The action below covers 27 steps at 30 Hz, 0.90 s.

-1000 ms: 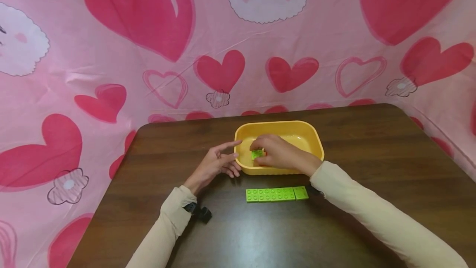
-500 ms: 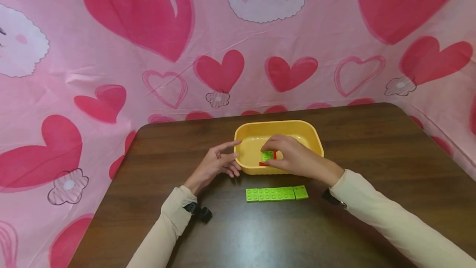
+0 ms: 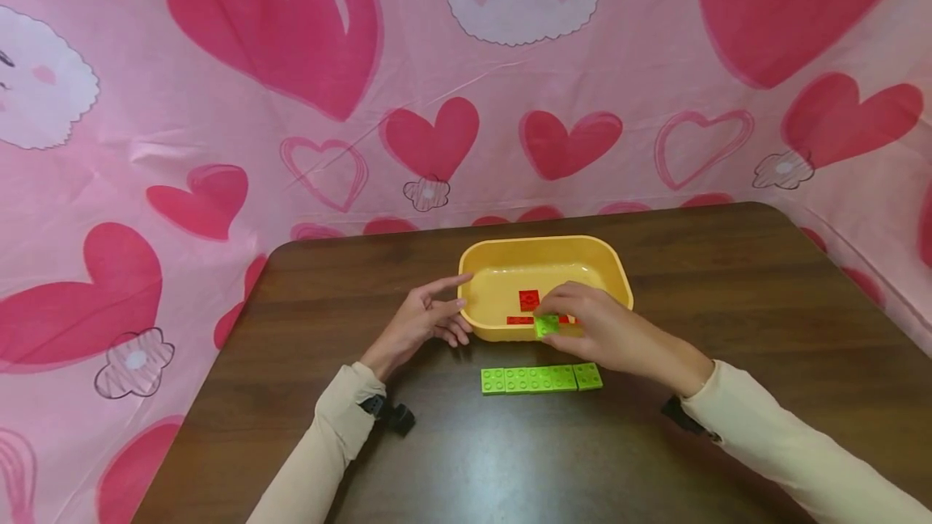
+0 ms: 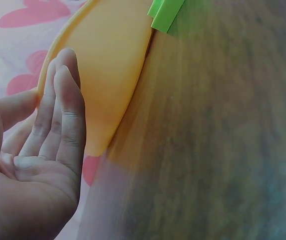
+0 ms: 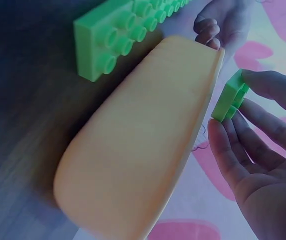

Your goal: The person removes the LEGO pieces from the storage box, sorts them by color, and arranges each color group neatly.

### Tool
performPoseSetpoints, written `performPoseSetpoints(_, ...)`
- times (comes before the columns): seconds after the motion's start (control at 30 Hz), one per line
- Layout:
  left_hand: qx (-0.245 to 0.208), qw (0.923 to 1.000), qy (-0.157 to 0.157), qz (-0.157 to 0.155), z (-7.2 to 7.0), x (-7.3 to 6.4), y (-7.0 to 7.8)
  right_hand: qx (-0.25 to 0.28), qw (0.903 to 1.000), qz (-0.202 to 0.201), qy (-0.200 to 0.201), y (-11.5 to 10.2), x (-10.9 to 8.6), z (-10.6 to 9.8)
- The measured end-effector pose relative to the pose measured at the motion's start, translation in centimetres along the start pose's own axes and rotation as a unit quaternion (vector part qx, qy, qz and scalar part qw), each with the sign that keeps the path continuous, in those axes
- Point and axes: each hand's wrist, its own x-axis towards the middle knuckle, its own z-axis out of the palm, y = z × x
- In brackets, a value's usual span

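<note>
While the right hand [image 3: 597, 331] pinches a small green brick [image 3: 546, 326] between thumb and fingers, just right of centre in the head view, the left hand [image 3: 422, 320], its fingers loosely extended, touches the left end of a yellow box [image 3: 546, 249]. The brick overlaps the box's near rim from above. Red bricks [image 3: 529, 300] lie in the box; below it, a row of green bricks [image 3: 541, 379] sits on the brown table [image 3: 466, 463]. Pink heart-patterned cloth [image 3: 408, 47] fills the upper frame.
</note>
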Motion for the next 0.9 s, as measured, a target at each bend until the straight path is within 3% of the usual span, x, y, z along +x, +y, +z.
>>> performPoseSetpoints(0.23, -0.008, 1.0000, -0.003, 0.005, 0.0, -0.1, 0.0, -0.020, 0.9996, 0.021, -0.006, 0.0, -2.0, -0.2)
performPoseSetpoints(0.5, -0.012, 0.9999, -0.005, 0.000, 0.0, 0.0, -0.1, -0.033, 0.9990, 0.014, 0.029, 0.2, -4.2, -0.3)
performPoseSetpoints(0.9, 0.003, 1.0000, -0.005, 0.003, -0.1, -0.1, -0.1, -0.052, 0.9977, 0.029, 0.033, 0.7, -6.8, 0.2)
